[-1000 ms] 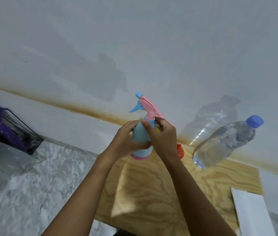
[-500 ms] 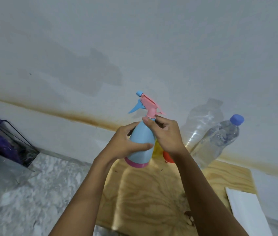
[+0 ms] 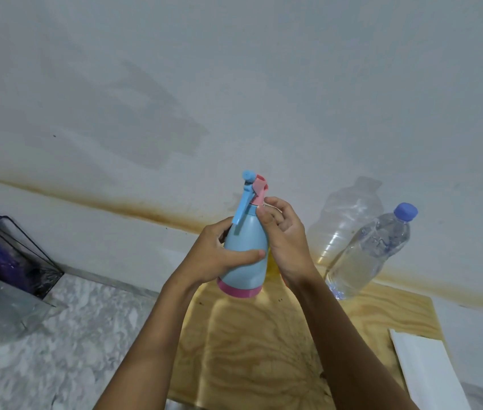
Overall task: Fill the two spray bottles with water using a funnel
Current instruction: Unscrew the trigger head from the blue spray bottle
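Pale grey wall (image 3: 234,84), streaked low down with a rusty brown stain, filled most of the view, and a plywood desk (image 3: 264,356) sat below it. Above the desk's far edge, the left hand (image 3: 213,257) held a spray bottle (image 3: 247,247) upright in the air, its fingers (image 3: 246,255) wrapped round the blue body just above the pink base. The right hand (image 3: 289,241) pinched the bottle's neck right under the pink spray head (image 3: 259,189), thumb in front and the other fingers curled behind. The blue trigger (image 3: 241,210) hung down over the body, between the two sets of fingers. Something yellow (image 3: 272,263) showed just below the right fingers, mostly hidden, so what it was could not be told. To the right of those fingers, apart from them, a clear water bottle (image 3: 370,253) with a blue cap (image 3: 406,211) stood on the desk, holding water. Far to the left of the left fingers, a glass box (image 3: 12,261) with something purple inside sat on a marbled surface (image 3: 71,335). A white panel (image 3: 429,377) lay at the desk's near right corner.
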{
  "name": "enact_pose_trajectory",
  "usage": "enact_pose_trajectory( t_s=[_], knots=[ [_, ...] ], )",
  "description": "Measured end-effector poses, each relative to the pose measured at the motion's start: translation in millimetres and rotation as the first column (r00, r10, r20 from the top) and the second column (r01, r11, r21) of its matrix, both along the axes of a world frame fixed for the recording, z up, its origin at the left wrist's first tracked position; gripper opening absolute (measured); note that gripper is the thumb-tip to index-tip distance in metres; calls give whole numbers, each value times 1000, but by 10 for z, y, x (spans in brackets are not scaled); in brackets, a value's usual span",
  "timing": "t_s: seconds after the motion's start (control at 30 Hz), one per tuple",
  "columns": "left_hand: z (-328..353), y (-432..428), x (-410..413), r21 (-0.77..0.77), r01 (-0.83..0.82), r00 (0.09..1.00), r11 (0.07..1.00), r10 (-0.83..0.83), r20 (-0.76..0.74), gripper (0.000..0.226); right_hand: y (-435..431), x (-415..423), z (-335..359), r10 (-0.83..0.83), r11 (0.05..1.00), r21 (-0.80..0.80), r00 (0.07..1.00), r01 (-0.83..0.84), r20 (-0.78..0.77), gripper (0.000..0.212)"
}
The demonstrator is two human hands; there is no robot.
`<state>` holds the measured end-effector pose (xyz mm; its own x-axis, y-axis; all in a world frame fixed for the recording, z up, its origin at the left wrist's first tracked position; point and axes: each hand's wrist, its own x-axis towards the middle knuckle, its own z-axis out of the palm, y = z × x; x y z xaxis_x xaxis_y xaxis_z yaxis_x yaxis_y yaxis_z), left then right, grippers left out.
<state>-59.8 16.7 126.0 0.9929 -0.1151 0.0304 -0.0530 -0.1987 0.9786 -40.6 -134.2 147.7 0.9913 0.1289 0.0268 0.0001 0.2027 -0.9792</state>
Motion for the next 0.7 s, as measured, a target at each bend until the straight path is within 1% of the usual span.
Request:
enact_pose_trajectory(
  t_s=[0.07,0.17,0.27,0.33,0.4,0.47,0.5,0.6,0.7],
  knots=[
    [10,-22,-13,-4,-14,1000,1000,14,14,41,15,-31,9,-21,1000,2,1000,21,-8,30],
    [14,-59,-22,-5,-4,999,1000,4,33,46,56,-51,9,-91,992,-83,995,94,34,27],
    [14,-78,-33,-13,-20,999,1000,20,33,47,82,-66,-6,-128,983,-126,990,135,66,26],
    [14,-78,-43,-24,-35,999,999,36,39,47,93,-84,-6,-141,983,-105,988,148,69,23],
    [12,-76,-45,-24,-45,998,999,46,47,49,97,-82,-12,-152,988,-32,988,153,17,27],
    [12,-80,-49,-23,-52,997,998,53,53,50,121,-82,-15,-139,990,4,990,139,-21,26],
    [17,-91,-55,-31,-54,997,998,55,55,50,140,-90,-11,-138,990,-12,990,137,-13,26],
    [28,-128,-75,-58,-57,996,997,61,66,47,171,-94,-17,-166,977,-121,983,175,79,32],
    [10,-146,-84,-63,-74,994,995,79,77,48,178,-92,-23,-161,970,-172,983,174,91,36]
  ],
)
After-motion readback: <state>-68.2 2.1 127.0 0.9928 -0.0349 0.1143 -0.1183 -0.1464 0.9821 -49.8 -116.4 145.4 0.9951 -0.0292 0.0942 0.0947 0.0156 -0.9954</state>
